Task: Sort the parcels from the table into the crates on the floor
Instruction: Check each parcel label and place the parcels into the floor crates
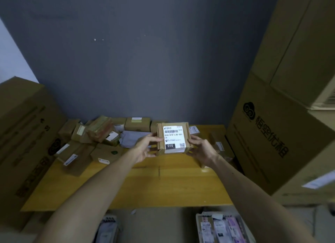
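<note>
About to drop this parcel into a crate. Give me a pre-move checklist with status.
1. Grip: left hand and right hand hold the parcel by its sides: ok.
2. Label: faces the camera, 010 legible: ok.
3. Parcel apart from the pile on the table: ok.
4. Right crate in view below the table edge: ok.
5. Which crate takes 010: no crate marking legible: cannot tell.
6. Room in right crate: it already holds parcels: cannot tell.
</note>
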